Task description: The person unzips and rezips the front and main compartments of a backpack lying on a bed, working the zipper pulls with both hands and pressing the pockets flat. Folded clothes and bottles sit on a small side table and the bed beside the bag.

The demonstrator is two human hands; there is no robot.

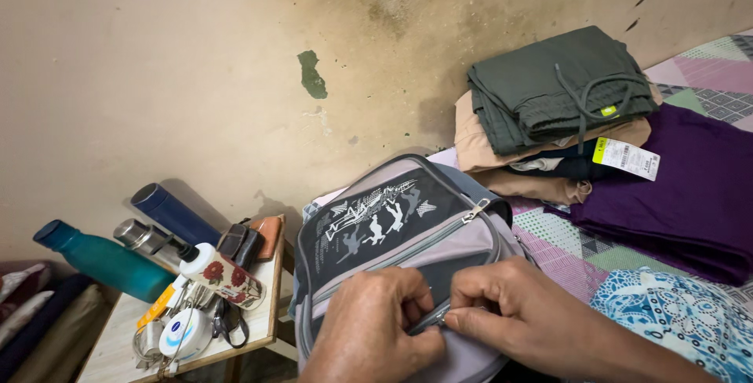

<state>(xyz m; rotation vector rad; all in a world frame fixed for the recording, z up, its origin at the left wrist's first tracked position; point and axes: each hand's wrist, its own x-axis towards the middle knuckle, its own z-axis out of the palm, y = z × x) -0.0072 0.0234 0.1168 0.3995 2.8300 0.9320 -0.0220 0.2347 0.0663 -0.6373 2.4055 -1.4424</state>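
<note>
A grey and black backpack [392, 226] with a white printed design lies on the bed in front of me. My left hand [376, 324] presses on its lower front, fingers bunched against the fabric beside a zip line. My right hand [510, 312] pinches the zip pull at that same pocket, thumb and forefinger closed on it. A second zip pull [475, 210] hangs higher on the bag.
A stack of folded clothes [561, 100], dark green on top with a tag, sits at the back right beside purple fabric [682, 195]. A small wooden table [259, 324] at the left holds bottles [106, 261], a floral tube, a round tin and a wallet.
</note>
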